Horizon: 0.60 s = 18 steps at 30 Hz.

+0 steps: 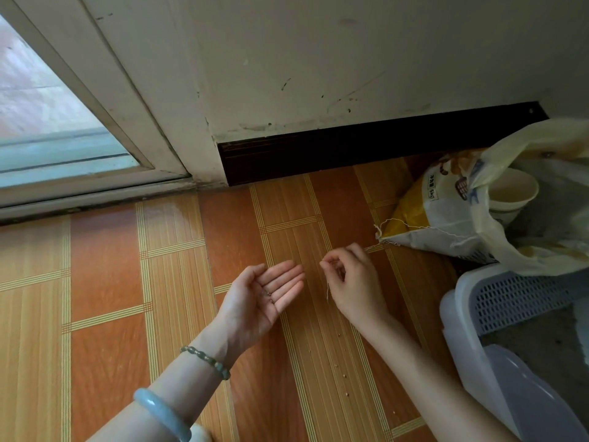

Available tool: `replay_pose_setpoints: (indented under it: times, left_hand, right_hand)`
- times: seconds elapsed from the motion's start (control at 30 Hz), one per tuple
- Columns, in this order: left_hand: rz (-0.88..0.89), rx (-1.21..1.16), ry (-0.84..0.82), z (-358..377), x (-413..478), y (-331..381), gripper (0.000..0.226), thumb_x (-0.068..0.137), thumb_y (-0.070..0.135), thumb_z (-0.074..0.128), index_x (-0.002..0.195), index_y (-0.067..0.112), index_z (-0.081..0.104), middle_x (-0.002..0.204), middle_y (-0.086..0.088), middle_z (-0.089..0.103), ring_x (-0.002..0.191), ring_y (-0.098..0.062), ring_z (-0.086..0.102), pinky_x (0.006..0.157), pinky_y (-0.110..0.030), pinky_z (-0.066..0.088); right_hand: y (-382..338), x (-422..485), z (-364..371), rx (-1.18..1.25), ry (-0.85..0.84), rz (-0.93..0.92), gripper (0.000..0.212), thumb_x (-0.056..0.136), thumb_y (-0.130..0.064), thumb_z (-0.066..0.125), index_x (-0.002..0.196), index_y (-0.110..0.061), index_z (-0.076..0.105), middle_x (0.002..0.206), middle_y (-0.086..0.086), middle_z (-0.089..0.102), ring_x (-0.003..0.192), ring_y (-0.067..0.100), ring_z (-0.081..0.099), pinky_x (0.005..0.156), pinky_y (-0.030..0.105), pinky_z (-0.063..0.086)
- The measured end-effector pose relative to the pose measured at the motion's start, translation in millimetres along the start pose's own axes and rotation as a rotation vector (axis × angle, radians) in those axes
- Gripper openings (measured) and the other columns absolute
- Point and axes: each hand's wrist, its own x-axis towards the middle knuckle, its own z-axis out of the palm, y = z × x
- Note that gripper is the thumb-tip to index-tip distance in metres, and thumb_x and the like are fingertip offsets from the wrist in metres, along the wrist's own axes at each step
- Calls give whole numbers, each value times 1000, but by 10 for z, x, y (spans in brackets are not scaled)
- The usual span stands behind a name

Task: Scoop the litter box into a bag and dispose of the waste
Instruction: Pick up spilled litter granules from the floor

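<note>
My left hand (pixel 267 293) is palm up over the tiled floor, fingers apart, with a few small litter grains (pixel 269 296) lying in the palm. My right hand (pixel 352 279) hovers just to its right, thumb and fingertips pinched together; what they pinch is too small to tell, and a thin thread hangs below them. The pale lilac litter box (pixel 497 362) with a perforated white scoop or grid (pixel 522 295) stands at the right edge, grey litter inside. Several loose grains (pixel 338 371) dot the floor below my hands.
A white and yellow 5 kg sack (pixel 424 218) lies on the floor at the right, under a pale yellow plastic bag (pixel 541 148) with paper cups (pixel 510 193). A dark baseboard (pixel 350 148) runs along the wall; a sliding door frame (pixel 95 186) is at left.
</note>
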Motion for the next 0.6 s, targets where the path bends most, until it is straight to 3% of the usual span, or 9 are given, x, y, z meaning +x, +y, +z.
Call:
replay_pose_setpoints:
  times: [0.17, 0.27, 0.4, 0.6]
  left_hand:
    - [-24, 3, -7, 14, -2, -66, 50, 96, 21, 30, 93, -9, 70, 95, -25, 70, 80, -28, 72, 70, -34, 60]
    - [-38, 4, -23, 33, -23, -109, 52, 96, 21, 31, 86, -9, 72, 98, -27, 69, 84, -30, 71, 71, -36, 60]
    - [-39, -4, -19, -7, -54, -104, 50, 96, 20, 32, 88, -10, 71, 106, -28, 66, 91, -35, 69, 76, -41, 57]
    - [-37, -6, -13, -42, -77, -95, 51, 96, 21, 32, 88, -10, 72, 106, -29, 66, 92, -35, 69, 77, -42, 56]
  right_hand:
    - [-445, -302, -151, 248, -114, -112, 16, 89, -24, 55, 91, -13, 67, 85, -6, 53, 72, -3, 49, 64, 6, 37]
    - [-367, -347, -155, 301, -25, -39, 31, 92, -31, 45, 99, -12, 68, 89, -5, 58, 81, 0, 55, 71, 8, 42]
    - [1, -241, -123, 144, 79, 124, 16, 90, -14, 57, 101, -11, 69, 92, -8, 57, 79, 2, 56, 71, 7, 43]
    - [162, -106, 53, 14, 23, 96, 17, 81, -13, 70, 98, -9, 71, 91, 2, 61, 72, 6, 52, 66, 8, 39]
